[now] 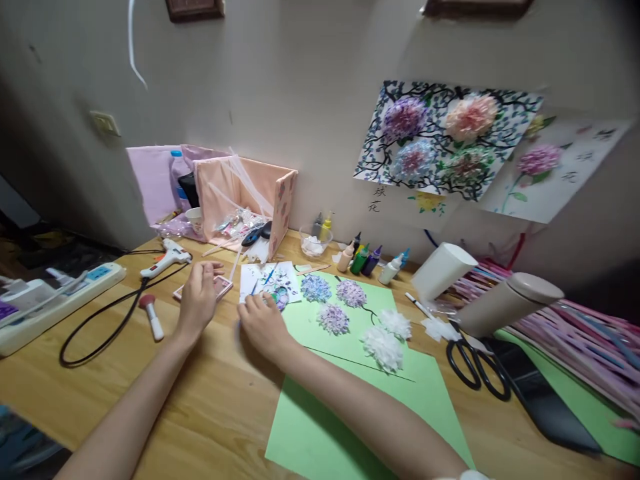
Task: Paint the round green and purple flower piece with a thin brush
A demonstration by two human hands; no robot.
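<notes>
My left hand (197,298) rests on the wooden table (210,400), its fingers curled over a small pink-edged card (221,287). My right hand (263,323) lies knuckles-up at the near edge of a white paint palette sheet (270,279) smeared with blue and purple, where a thin blue brush (269,275) lies. What its fingers hold is hidden. Beside it a green paper sheet (350,393) carries three purple tissue flowers (334,301) and two white ones (384,339).
A glue gun (165,260), power strip (60,293) and black cable (100,327) lie left. A pink box (245,200) stands at the wall. Small paint bottles (365,260), black scissors (475,370), paper rolls (505,303) and pink sticks (575,327) fill the right. Flower pictures (440,137) hang on the wall.
</notes>
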